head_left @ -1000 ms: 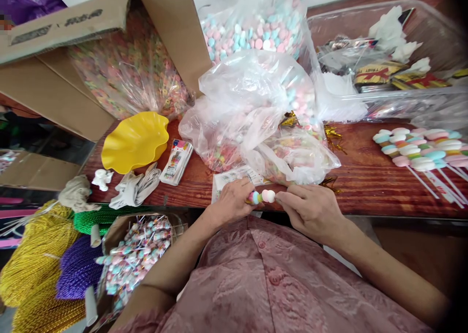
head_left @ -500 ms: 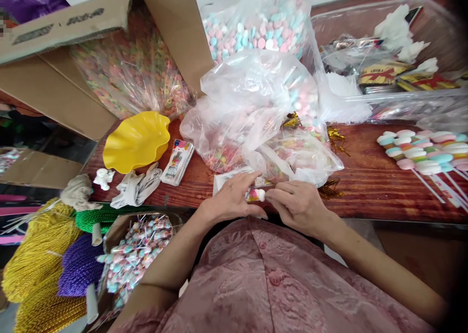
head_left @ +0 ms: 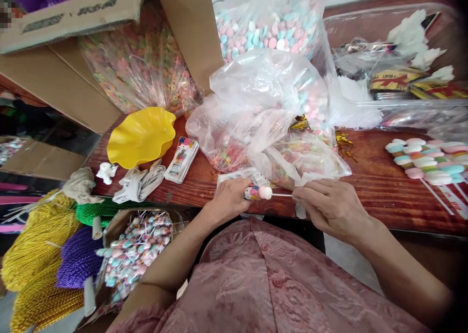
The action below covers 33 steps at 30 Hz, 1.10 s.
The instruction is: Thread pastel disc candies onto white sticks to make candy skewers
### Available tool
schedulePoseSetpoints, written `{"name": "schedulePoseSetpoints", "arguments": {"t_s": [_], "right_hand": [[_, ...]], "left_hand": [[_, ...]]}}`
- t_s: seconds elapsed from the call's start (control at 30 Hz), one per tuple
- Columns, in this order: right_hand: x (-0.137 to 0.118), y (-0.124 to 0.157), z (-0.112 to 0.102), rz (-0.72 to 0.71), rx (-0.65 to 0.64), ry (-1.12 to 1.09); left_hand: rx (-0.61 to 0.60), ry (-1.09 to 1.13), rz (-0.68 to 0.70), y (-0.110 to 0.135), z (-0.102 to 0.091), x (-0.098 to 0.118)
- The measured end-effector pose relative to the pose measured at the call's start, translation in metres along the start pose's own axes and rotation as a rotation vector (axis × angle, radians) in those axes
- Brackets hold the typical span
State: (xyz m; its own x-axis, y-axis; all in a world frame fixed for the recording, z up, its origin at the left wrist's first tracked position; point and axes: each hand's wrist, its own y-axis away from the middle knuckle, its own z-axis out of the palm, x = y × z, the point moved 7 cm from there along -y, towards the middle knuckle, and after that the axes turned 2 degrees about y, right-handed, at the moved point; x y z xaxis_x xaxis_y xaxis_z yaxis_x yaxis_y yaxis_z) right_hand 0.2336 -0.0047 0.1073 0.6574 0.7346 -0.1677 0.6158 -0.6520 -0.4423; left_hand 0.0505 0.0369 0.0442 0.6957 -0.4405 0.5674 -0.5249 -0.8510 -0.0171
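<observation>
My left hand [head_left: 231, 196] is closed around the printed, wrapped end of a marshmallow lollipop [head_left: 265, 192], just above the table's front edge. Pink and white marshmallow pieces stick out past the fingers. A thin white stick [head_left: 281, 194] runs from them to my right hand [head_left: 331, 205], whose fingertips pinch its far end. Behind my hands lie a printed sheet [head_left: 252, 177] and clear plastic bags [head_left: 270, 128] of colourful candy. The part inside my left fist is hidden.
A yellow wavy dish [head_left: 141, 137] and a stack of printed wrappers [head_left: 182, 160] sit at left. Finished marshmallow sticks [head_left: 427, 160] lie at right. Below left is a box of wrapped lollipops [head_left: 135, 255] beside coloured cord bundles [head_left: 40, 245]. A clear bin [head_left: 398, 101] stands behind.
My right hand has moved right, away from my left hand, and a length of white stick now shows between them. My left fingers have closed more around the wrapped end.
</observation>
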Motion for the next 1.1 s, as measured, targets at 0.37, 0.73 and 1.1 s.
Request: {"name": "schedulePoseSetpoints", "arguments": {"t_s": [0.37,0.73,1.1], "right_hand": [[-0.022,-0.007,0.018,-0.053,-0.039,0.010],[-0.012,-0.025,0.038,-0.096,0.000,-0.083],[-0.001,-0.057,0.003,-0.195,-0.156,-0.141]], "left_hand": [[-0.026,-0.147,0.027,0.001,0.013,0.013],[-0.080,0.621,-0.050,-0.006,-0.010,0.018],[-0.109,1.216,-0.467,-0.004,0.018,0.008]]}}
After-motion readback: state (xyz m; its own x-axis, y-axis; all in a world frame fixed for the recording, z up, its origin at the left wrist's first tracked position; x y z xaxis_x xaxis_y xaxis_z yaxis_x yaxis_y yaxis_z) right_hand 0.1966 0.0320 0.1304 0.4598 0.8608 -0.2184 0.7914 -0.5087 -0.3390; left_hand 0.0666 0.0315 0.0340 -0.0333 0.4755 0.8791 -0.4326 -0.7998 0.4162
